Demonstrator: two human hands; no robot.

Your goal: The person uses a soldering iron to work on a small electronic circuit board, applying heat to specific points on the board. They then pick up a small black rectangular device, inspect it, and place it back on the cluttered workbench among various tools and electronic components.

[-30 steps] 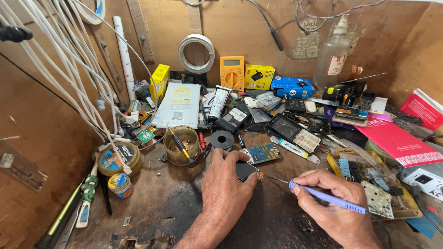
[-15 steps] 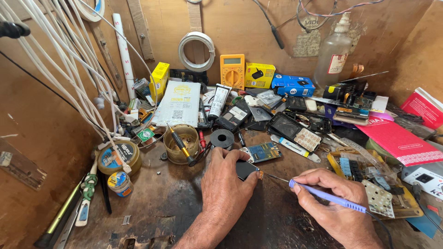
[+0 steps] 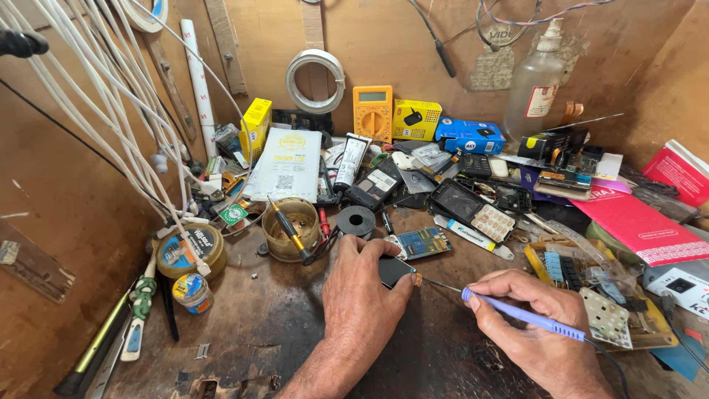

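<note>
My left hand (image 3: 362, 292) lies palm down on a dark worn workbench (image 3: 273, 332) and pins a small black device (image 3: 393, 270) under its fingers. My right hand (image 3: 535, 332) grips a slim blue soldering iron (image 3: 521, 313) like a pen. Its thin metal tip touches the right corner of the black device. A small circuit board with a blue screen (image 3: 421, 242) lies just beyond the left fingers.
A round tin holding a screwdriver (image 3: 289, 229), a black tape ring (image 3: 356, 220) and two small tins (image 3: 192, 251) stand left. Phones, boards, boxes, a yellow multimeter (image 3: 372, 112) and a clear bottle (image 3: 535, 85) crowd the back. White cables (image 3: 111, 111) hang left; red booklets (image 3: 642, 225) lie right.
</note>
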